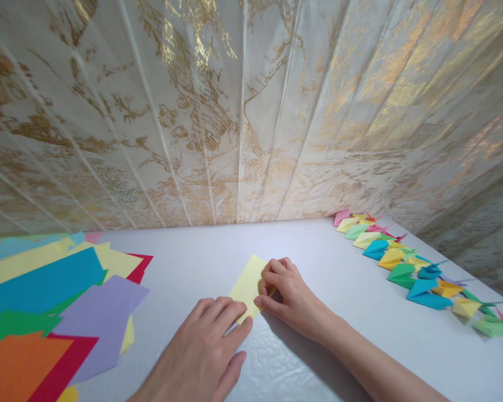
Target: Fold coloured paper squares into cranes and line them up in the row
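A pale yellow sheet of paper, narrow and rectangular in outline, lies slanted on the white table in the middle of the view. My right hand is closed in a pinch at its right edge, thumb against fingertips, covering part of that edge. Against the lower left corner of the paper rests my left hand, palm down. Its fingers are stretched out and the thumb stands apart from them, with nothing gripped. Whether the sheet is folded along the edge under my right fingers is hidden.
On the left lies an overlapping pile of coloured paper sheets, among them a blue sheet, a purple sheet and an orange sheet. Several folded paper birds line the right table edge. A gold-patterned curtain hangs behind the table.
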{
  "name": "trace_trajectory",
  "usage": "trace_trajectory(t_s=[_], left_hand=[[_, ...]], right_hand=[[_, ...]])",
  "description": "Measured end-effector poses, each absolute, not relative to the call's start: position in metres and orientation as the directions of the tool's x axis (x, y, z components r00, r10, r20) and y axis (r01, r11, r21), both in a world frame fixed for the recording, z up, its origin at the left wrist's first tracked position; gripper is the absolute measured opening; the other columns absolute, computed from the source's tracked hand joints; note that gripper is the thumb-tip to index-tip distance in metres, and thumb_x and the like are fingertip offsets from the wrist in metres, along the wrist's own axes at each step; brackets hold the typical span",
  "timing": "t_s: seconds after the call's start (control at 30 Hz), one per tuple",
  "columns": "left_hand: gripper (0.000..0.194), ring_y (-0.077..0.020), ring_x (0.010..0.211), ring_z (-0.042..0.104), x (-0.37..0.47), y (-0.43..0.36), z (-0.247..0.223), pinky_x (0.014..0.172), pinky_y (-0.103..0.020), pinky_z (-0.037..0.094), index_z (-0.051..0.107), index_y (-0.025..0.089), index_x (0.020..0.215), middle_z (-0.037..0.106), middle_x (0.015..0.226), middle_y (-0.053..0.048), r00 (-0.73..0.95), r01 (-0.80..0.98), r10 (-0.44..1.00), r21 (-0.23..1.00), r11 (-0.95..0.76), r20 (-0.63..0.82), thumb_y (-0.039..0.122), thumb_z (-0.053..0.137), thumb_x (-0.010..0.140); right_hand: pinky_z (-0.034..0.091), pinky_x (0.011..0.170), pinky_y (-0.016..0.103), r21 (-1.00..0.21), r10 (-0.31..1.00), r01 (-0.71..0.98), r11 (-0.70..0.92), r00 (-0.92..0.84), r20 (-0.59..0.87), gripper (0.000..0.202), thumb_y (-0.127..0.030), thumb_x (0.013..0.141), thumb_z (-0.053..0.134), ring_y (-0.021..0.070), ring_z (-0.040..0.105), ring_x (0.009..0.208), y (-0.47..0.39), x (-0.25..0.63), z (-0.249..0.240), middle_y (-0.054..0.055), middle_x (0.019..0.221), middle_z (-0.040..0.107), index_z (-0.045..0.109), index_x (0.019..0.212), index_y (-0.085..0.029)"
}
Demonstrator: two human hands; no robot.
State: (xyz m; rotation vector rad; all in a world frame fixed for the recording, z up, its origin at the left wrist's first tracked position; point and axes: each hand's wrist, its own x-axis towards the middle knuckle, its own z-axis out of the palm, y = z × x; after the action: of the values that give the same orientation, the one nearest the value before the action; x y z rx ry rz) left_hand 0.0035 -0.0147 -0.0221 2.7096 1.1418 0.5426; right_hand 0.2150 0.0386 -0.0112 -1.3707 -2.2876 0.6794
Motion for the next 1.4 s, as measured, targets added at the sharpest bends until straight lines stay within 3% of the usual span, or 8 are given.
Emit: trace_trajectory(t_s=[0.23, 0.37, 0.53, 0.77, 0.93, 1.1, 1.23, 1.4], left_hand=[[0.031, -0.0221, 0.105, 0.059, 0.003, -0.015, -0.021, 0.091, -0.037, 0.046, 0.064, 0.029, 0.114, 0.067, 0.118, 0.000, 0.645, 0.659, 0.717, 0.283, -0.697, 0.264, 0.016, 0.059, 0.086], [0.032, -0.0223, 0.107, 0.060, 0.005, -0.014, -0.012, 0.091, -0.038, 0.047, 0.066, 0.030, 0.114, 0.068, 0.119, 0.001, 0.645, 0.681, 0.737, 0.284, -0.675, 0.204, 0.013, 0.057, 0.087], [0.031, -0.0219, 0.108, 0.060, 0.005, -0.015, -0.011, 0.092, -0.038, 0.047, 0.065, 0.029, 0.113, 0.067, 0.122, 0.001, 0.648, 0.685, 0.737, 0.275, -0.675, 0.193, 0.013, 0.058, 0.088], [0.035, -0.0223, 0.104, 0.059, 0.001, -0.017, -0.022, 0.092, -0.038, 0.046, 0.062, 0.028, 0.116, 0.067, 0.121, 0.000, 0.646, 0.667, 0.721, 0.275, -0.693, 0.250, 0.015, 0.057, 0.084], [0.042, -0.0250, 0.107, 0.061, 0.003, -0.023, -0.026, 0.096, -0.039, 0.046, 0.061, 0.027, 0.122, 0.067, 0.125, -0.002, 0.645, 0.703, 0.722, 0.176, -0.689, 0.251, 0.015, 0.059, 0.082], [0.050, -0.0296, 0.106, 0.064, 0.009, -0.030, -0.028, 0.088, -0.040, 0.052, 0.059, 0.020, 0.131, 0.064, 0.137, -0.009, 0.632, 0.744, 0.735, 0.074, -0.664, 0.245, 0.024, 0.065, 0.082], [0.052, -0.0291, 0.106, 0.064, 0.008, -0.028, -0.029, 0.089, -0.041, 0.053, 0.059, 0.016, 0.132, 0.067, 0.133, -0.008, 0.628, 0.727, 0.722, 0.111, -0.677, 0.290, 0.023, 0.065, 0.080], [0.053, -0.0264, 0.107, 0.064, 0.006, -0.026, -0.026, 0.090, -0.039, 0.054, 0.061, 0.022, 0.129, 0.069, 0.128, -0.004, 0.589, 0.716, 0.737, 0.209, -0.666, 0.333, 0.012, 0.055, 0.077]], right_hand=[[0.040, 0.089, 0.040, -0.552, 0.915, 0.742, 0.381, -0.389, 0.108, 0.027, -0.017, 0.072, 0.081, 0.0243, 0.046, 0.098, 0.027, 0.209, -0.011, 0.003, 0.095, 0.057, 0.057, 0.084, -0.020], [0.039, 0.090, 0.041, -0.557, 0.923, 0.749, 0.358, -0.373, 0.092, 0.025, -0.018, 0.074, 0.079, 0.0256, 0.045, 0.101, 0.024, 0.207, -0.010, 0.004, 0.099, 0.057, 0.057, 0.086, -0.020], [0.038, 0.091, 0.040, -0.594, 0.911, 0.723, 0.354, -0.411, 0.044, 0.024, -0.009, 0.077, 0.072, 0.0242, 0.046, 0.102, 0.027, 0.212, -0.007, 0.002, 0.101, 0.058, 0.057, 0.090, -0.021], [0.038, 0.089, 0.040, -0.582, 0.927, 0.737, 0.345, -0.366, 0.086, 0.026, 0.001, 0.077, 0.057, 0.0243, 0.046, 0.098, 0.046, 0.240, -0.017, 0.003, 0.099, 0.060, 0.059, 0.090, -0.022], [0.037, 0.089, 0.042, -0.617, 0.944, 0.715, 0.329, -0.240, 0.226, 0.023, 0.000, 0.080, 0.051, 0.0246, 0.047, 0.095, 0.047, 0.244, -0.015, 0.004, 0.093, 0.061, 0.056, 0.087, -0.022], [0.037, 0.083, 0.037, -0.679, 0.899, 0.609, 0.410, -0.396, 0.187, 0.021, -0.002, 0.083, 0.055, 0.0208, 0.051, 0.089, 0.021, 0.215, -0.011, 0.001, 0.092, 0.062, 0.053, 0.090, -0.021], [0.036, 0.083, 0.036, -0.684, 0.908, 0.629, 0.369, -0.400, 0.122, 0.028, 0.001, 0.077, 0.062, 0.0212, 0.050, 0.092, 0.011, 0.202, -0.016, 0.001, 0.094, 0.061, 0.052, 0.092, -0.021], [0.036, 0.085, 0.037, -0.677, 0.917, 0.653, 0.341, -0.389, 0.087, 0.030, 0.000, 0.076, 0.066, 0.0222, 0.049, 0.095, 0.012, 0.202, -0.015, 0.001, 0.096, 0.060, 0.052, 0.094, -0.021]])
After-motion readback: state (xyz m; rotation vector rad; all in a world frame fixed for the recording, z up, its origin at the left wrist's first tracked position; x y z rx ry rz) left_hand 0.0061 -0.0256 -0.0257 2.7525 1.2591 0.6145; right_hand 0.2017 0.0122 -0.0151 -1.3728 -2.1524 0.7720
